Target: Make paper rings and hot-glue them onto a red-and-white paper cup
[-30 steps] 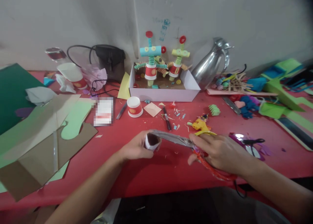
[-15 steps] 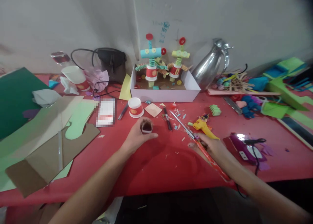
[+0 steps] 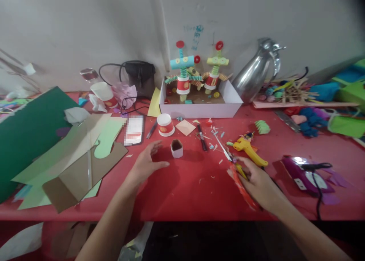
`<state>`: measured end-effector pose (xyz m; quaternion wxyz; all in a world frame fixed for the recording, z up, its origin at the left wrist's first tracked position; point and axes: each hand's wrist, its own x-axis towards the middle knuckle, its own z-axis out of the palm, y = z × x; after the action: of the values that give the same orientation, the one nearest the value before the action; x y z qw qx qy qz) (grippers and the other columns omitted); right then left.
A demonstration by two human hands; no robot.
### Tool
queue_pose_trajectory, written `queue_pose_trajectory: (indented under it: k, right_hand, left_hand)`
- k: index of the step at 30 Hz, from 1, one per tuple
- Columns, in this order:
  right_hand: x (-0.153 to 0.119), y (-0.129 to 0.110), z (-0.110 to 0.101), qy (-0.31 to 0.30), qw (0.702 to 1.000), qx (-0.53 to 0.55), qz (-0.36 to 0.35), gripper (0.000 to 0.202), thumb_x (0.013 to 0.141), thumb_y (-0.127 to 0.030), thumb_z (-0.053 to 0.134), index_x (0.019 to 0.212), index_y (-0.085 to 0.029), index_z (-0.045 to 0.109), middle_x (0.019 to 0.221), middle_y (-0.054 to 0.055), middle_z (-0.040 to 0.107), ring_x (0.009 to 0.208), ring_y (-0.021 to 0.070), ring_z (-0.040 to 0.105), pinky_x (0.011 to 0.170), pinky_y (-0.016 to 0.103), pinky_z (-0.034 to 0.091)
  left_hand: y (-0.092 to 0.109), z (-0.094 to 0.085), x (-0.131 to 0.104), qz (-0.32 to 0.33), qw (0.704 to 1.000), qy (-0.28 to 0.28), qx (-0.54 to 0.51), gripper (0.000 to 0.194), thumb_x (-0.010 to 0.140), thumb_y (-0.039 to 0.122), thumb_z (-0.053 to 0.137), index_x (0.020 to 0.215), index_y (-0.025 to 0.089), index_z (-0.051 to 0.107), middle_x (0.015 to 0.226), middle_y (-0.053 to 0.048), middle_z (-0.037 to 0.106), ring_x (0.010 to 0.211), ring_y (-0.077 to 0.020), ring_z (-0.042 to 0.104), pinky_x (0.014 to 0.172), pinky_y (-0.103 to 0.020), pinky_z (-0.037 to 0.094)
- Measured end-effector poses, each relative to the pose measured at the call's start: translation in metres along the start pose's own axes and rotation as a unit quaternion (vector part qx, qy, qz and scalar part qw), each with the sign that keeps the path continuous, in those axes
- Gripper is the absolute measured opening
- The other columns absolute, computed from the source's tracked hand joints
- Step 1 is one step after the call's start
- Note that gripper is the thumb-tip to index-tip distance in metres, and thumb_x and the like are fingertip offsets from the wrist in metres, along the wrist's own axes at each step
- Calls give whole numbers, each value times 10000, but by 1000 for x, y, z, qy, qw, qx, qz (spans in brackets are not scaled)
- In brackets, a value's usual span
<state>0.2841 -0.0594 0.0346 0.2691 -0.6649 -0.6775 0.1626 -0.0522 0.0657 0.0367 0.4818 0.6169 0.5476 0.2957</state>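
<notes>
My left hand (image 3: 146,164) is open, fingers and thumb spread, a little to the left of a small cardboard box-like ring (image 3: 177,150) with an open top and brown inside. A gap shows between the hand and the ring. My right hand (image 3: 253,179) is closed around scissors (image 3: 225,149), their blades pointing away and to the left. A long red piece (image 3: 242,190) runs back under that hand; whether it belongs to the scissors I cannot tell. Just beyond the right hand lies a yellow glue gun (image 3: 251,151).
Behind stands a white box (image 3: 199,111) with two paper-cup robot figures. A paper cup (image 3: 165,125), a black pen (image 3: 202,137) and paper scraps lie nearby. Cardboard (image 3: 65,192) is at left, a phone (image 3: 134,130) beyond it; a purple device (image 3: 302,175) and a steel jug (image 3: 256,73) stand at right.
My left hand has let go of the cardboard ring, which stands on the table, and drawn back to the left. The scissors remain in my right hand. The view has shifted left.
</notes>
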Motion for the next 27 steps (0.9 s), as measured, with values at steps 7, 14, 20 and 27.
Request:
queue_pose_trajectory:
  k: [7, 14, 20, 27]
  right_hand:
    - [18, -12, 15, -8, 985, -165, 55, 326, 931, -350, 494, 1183, -149, 534, 656, 53, 709, 573, 277, 706, 501, 313, 445]
    - [24, -35, -2, -59, 921, -385, 3, 178, 941, -316, 509, 972, -182, 622, 780, 140, 722, 608, 300, 709, 443, 317, 401]
    - [57, -85, 10, 27, 963, -204, -172, 342, 1010, -343, 457, 1240, -146, 614, 1236, 173, 686, 1135, 331, 658, 865, 472, 583]
    - [86, -104, 61, -88, 942, -116, -301, 637, 978, -345, 577, 1550, -184, 348, 1601, 105, 380, 1497, 306, 297, 1228, 538, 288]
  left_hand:
    - [-1, 27, 7, 89, 996, -4, 31, 857, 654, 294, 843, 1431, 243, 484, 1479, -134, 534, 1352, -311, 514, 1140, -504, 378]
    - [4, 48, 8, 103, 994, 25, 39, 416, 784, 290, 721, 1183, 207, 638, 1139, -96, 726, 1055, -267, 678, 965, -457, 493]
    - [3, 52, 5, 119, 989, 53, 64, 338, 742, 290, 758, 1050, 206, 647, 977, -43, 738, 881, -220, 674, 811, -355, 512]
    - [-4, 51, 8, 132, 990, 40, 17, 348, 744, 232, 746, 1070, 192, 632, 979, -27, 733, 858, -197, 665, 776, -321, 516]
